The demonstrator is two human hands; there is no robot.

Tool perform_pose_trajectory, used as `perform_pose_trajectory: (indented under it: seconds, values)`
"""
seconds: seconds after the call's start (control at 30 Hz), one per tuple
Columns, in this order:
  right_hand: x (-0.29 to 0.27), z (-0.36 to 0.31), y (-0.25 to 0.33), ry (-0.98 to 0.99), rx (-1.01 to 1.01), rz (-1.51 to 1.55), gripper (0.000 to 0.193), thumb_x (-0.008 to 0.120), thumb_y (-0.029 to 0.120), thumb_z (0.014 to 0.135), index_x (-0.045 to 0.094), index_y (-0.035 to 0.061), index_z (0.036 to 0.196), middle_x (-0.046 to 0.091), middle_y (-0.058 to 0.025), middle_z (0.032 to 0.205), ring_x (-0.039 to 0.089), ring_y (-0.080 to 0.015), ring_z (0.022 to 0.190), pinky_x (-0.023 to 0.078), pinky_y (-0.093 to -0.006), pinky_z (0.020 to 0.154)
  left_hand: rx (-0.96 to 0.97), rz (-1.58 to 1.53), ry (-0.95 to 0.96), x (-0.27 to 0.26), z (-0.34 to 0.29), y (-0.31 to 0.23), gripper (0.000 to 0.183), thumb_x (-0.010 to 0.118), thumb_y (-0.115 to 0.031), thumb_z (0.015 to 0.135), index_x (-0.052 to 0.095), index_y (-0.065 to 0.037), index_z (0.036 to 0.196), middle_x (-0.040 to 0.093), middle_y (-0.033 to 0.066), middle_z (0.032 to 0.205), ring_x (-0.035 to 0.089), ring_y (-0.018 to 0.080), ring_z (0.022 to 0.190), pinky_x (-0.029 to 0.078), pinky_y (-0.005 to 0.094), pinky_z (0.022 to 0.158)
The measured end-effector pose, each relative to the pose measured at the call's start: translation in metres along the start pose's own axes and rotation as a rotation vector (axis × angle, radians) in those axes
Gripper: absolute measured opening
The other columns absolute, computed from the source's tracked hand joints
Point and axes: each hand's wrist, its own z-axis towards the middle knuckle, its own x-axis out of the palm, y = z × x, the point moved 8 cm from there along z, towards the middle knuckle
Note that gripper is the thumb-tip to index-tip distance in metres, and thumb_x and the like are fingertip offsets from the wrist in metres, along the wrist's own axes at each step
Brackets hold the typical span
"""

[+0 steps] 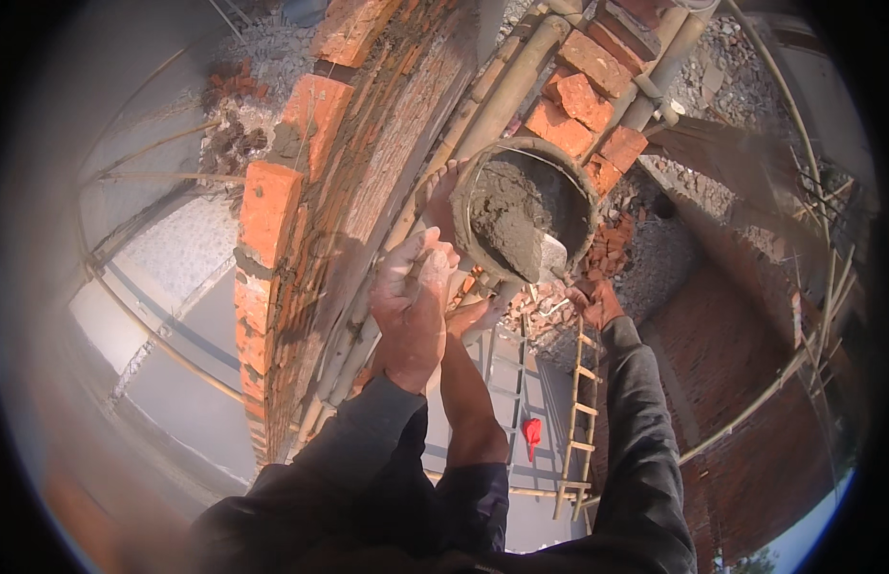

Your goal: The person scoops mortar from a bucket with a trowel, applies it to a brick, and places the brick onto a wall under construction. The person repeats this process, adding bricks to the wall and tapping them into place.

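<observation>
Hard to read: the right hand [595, 302] is small and partly behind the flat grey steel trowel blade [549, 256]. The handle is hidden in the fist, so the hand looks clenched around it, grip tight. The left hand [411, 301] is seen from the back, dusted with pale mortar, fingers curled together around something pale. I cannot tell what it holds or whether it holds anything solid. Both dark grey sleeves run off the lower edge. A bare foot [442, 196] presses the near rim of the round grey mortar pan [482, 206]; its leg runs down between the 2 arms and is partly covered by them. A second foot [475, 316] sits lower, half hidden by the left wrist.

The trowel blade lies inside the pan on its lower right side, dug into the wet grey mortar [511, 210]. Its long axis runs from the right hand up and left, tip toward the pan centre; the tip itself is buried. The pan rests on bamboo scaffold poles [506, 91], beside the red brick wall [310, 191], which runs top to bottom left of the hands.

Loose red bricks [583, 100] are stacked on the poles just beyond the pan. Far below, blurred: a wooden ladder [580, 421] and a small red object [531, 432], shape unclear.
</observation>
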Motion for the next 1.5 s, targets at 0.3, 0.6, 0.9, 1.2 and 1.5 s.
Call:
perform_pose_trajectory:
  seconds: [0.3, 0.6, 0.9, 1.2, 1.5]
  values:
    - [-0.147, -0.006, 0.218, 0.264, -0.212, -0.129, 0.040, 0.069, 0.030, 0.097, 0.064, -0.0062, 0.081, 0.051, -0.0192, 0.060, 0.048, -0.0295, 0.052, 0.040, -0.0460, 0.052, 0.233, 0.180, -0.019, -0.093, 0.272, -0.154, 0.047, 0.056, -0.032, 0.103, 0.062, 0.000, 0.137, 0.065, 0.0164, 0.132, 0.057, 0.0263, 0.130, 0.037, 0.0406, 0.116]
    - [-0.212, 0.142, 0.531, 0.204, -0.758, -0.632, 0.022, 0.075, 0.020, 0.088, 0.073, -0.0010, 0.093, 0.069, -0.0208, 0.079, 0.068, -0.0405, 0.073, 0.053, -0.0481, 0.066, -0.310, 0.145, 0.418, -0.062, 0.356, -0.087, 0.076, 0.039, -0.059, 0.104, 0.032, -0.011, 0.162, 0.058, 0.0130, 0.147, 0.046, 0.0276, 0.141, 0.034, 0.0480, 0.117]
    - [-0.122, 0.212, 0.571, -0.061, -0.973, -1.202, 0.025, 0.063, 0.018, 0.088, 0.068, 0.0036, 0.109, 0.067, -0.0114, 0.101, 0.069, -0.0299, 0.098, 0.056, -0.0457, 0.077, -0.259, -0.143, 0.367, -0.068, 0.332, -0.095, 0.065, 0.054, -0.010, 0.106, 0.021, 0.004, 0.160, 0.052, 0.0157, 0.154, 0.046, 0.0272, 0.144, 0.037, 0.0410, 0.123]
    - [-0.127, 0.102, 0.427, -0.557, -0.339, -0.149, 0.024, 0.068, 0.011, 0.095, 0.072, -0.0058, 0.112, 0.072, -0.0181, 0.087, 0.069, -0.0236, 0.070, 0.054, -0.0370, 0.064, -0.121, 0.079, 0.383, -0.051, 0.316, -0.100, 0.063, 0.044, -0.037, 0.111, 0.031, 0.002, 0.159, 0.037, 0.0173, 0.164, 0.040, 0.0261, 0.148, 0.024, 0.0410, 0.127]
    - [-0.041, 0.134, 0.451, -0.410, -0.368, -0.261, 0.024, 0.070, 0.015, 0.093, 0.071, -0.0045, 0.108, 0.064, -0.0221, 0.076, 0.065, -0.0355, 0.064, 0.051, -0.0438, 0.061, -0.023, 0.138, 0.413, -0.039, 0.299, -0.105, 0.078, 0.046, -0.056, 0.105, 0.037, 0.000, 0.159, 0.035, 0.0152, 0.166, 0.025, 0.0271, 0.156, 0.013, 0.0395, 0.128]
